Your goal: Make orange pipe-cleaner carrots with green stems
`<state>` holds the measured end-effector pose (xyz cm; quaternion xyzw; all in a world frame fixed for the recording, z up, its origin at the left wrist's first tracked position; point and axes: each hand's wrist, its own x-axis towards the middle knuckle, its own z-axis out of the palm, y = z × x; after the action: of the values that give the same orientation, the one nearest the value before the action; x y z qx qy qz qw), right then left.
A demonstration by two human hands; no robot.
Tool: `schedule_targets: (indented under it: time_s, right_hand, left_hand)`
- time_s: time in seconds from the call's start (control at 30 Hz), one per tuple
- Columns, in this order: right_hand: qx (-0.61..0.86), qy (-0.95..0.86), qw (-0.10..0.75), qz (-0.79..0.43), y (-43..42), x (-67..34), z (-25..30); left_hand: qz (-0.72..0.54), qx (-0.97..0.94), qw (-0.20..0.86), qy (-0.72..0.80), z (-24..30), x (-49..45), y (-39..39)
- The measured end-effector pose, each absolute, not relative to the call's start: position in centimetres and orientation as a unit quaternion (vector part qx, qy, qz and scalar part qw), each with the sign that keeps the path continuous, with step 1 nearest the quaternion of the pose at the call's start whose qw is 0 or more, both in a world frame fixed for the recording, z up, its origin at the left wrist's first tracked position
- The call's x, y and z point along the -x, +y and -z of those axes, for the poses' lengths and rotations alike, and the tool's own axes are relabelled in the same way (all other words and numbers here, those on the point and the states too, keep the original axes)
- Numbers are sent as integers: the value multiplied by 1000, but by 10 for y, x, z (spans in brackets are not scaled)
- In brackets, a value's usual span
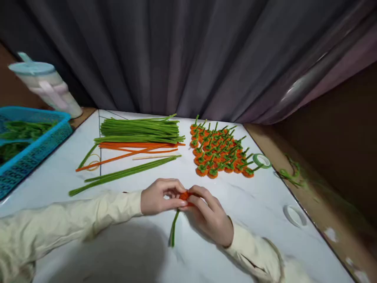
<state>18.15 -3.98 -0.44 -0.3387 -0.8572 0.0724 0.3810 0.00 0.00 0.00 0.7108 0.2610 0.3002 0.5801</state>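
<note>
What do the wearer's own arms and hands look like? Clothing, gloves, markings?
Left hand and right hand are both ungloved. Left sleeve and right sleeve are long, plain cream, loosely creased, reaching the wrists. A thin dark line edges the right cuff; can't tell whether trim or band. No cables visible.

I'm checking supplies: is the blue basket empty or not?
Not empty: green pieces show inside the blue basket. How full it is, I cannot tell, as the picture's left edge cuts it off.
</note>
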Motion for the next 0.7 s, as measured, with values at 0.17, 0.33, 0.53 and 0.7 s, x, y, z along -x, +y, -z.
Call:
schedule_targets:
  time_s: [0.17, 0.33, 0.53, 0.7]
  right_hand:
    - [327, -859, 386, -75, -42, -184, 7]
    - [317, -846, 416, -100, -41, -186, 5]
    - [297, -844, 426, -133, -41, -186, 0]
    - [282, -849, 428, -131, -41, -185, -2]
  left_hand:
    - [-310, -771, 504, 237, -5, 2, 0]
    - [-266, -585, 715, 275, -3, 3, 9]
    - [-192, -404, 836, 317, -3, -2, 20]
    - [-184, -470, 801, 322, -9, -2, 17]
